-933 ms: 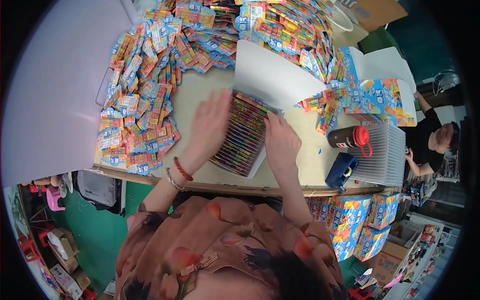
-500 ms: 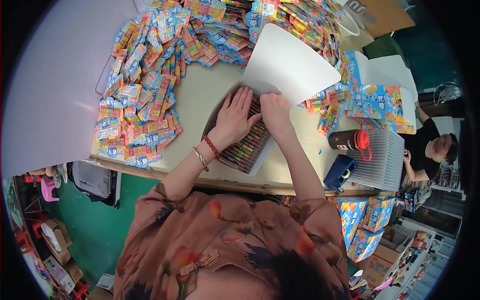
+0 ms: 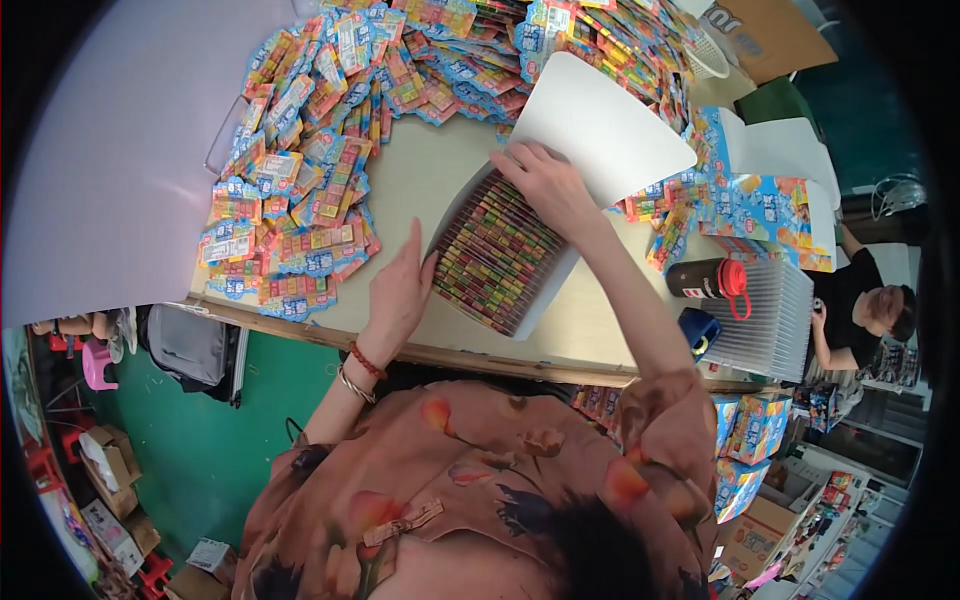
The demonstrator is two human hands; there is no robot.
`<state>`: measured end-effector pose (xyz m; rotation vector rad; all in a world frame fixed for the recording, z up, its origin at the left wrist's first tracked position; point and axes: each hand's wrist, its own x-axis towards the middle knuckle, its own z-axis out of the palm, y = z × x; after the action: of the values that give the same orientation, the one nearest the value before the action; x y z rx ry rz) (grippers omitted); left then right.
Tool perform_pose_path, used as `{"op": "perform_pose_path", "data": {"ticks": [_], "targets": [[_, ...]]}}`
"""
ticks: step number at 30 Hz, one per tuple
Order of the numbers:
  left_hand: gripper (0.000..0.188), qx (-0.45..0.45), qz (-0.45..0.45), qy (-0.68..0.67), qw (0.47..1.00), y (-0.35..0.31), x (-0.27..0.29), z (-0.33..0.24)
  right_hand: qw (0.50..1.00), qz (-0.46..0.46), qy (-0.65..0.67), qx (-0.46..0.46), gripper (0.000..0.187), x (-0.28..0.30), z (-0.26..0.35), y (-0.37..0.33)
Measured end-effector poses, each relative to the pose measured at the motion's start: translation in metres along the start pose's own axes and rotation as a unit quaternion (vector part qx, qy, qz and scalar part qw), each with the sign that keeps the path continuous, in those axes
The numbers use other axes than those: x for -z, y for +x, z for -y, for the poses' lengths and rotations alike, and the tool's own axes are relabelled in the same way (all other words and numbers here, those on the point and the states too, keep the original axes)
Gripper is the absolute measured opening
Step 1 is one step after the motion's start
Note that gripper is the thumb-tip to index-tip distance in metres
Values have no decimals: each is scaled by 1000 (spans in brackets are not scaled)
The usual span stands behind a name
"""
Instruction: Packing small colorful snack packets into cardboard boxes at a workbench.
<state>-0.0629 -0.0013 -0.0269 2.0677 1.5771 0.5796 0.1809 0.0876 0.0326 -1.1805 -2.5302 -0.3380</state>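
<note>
An open box [image 3: 548, 300] with pale walls sits on the table, tightly lined with upright rows of small colourful packets [image 3: 495, 245]. Its white lid flap [image 3: 605, 125] is folded back on the far right. My right hand [image 3: 548, 185] grips the box's far rim beside the flap, its fingers bent over the edge. To the left of the box, my left hand [image 3: 402, 285] is open with fingers stretched out, the thumb close to the box's side; whether they touch, I cannot tell. A red bead bracelet and a metal bangle circle the left wrist.
Heaps of colourful blister-like packets [image 3: 310, 170] cover the table's left and far sides. To the right are a dark bottle with a red lid [image 3: 710, 278], a blue tape dispenser [image 3: 698, 330], a stack of clear plastic trays [image 3: 765, 315] and printed cartons [image 3: 770, 215]. A person [image 3: 860, 300] stands beyond.
My left hand has lifted off the packets and moved left, out of the box. The right hand has shifted from the box's right edge to its far rim, uncovering more packets.
</note>
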Motion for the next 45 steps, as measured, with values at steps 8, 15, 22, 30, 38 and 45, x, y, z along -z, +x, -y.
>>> {"op": "perform_pose_path", "data": {"ticks": [8,15,22,30,38,45], "targets": [[54,-28,-3,-4,1000,27,13,22,985,69,-76,142,4,-45,-21,20],[54,-247,53,-49,966,43,32,29,972,31,-134,192,6,-51,-17,14],[47,-237,74,-31,968,45,35,34,971,101,-111,184,9,-30,-25,23],[48,-200,64,54,976,35,32,20,963,93,-107,231,8,-31,-18,22],[44,-201,39,195,959,28,29,18,955,258,94,117,14,-2,0,68],[43,-171,72,75,980,24,31,26,876,397,260,85,27,-50,-15,100]]}}
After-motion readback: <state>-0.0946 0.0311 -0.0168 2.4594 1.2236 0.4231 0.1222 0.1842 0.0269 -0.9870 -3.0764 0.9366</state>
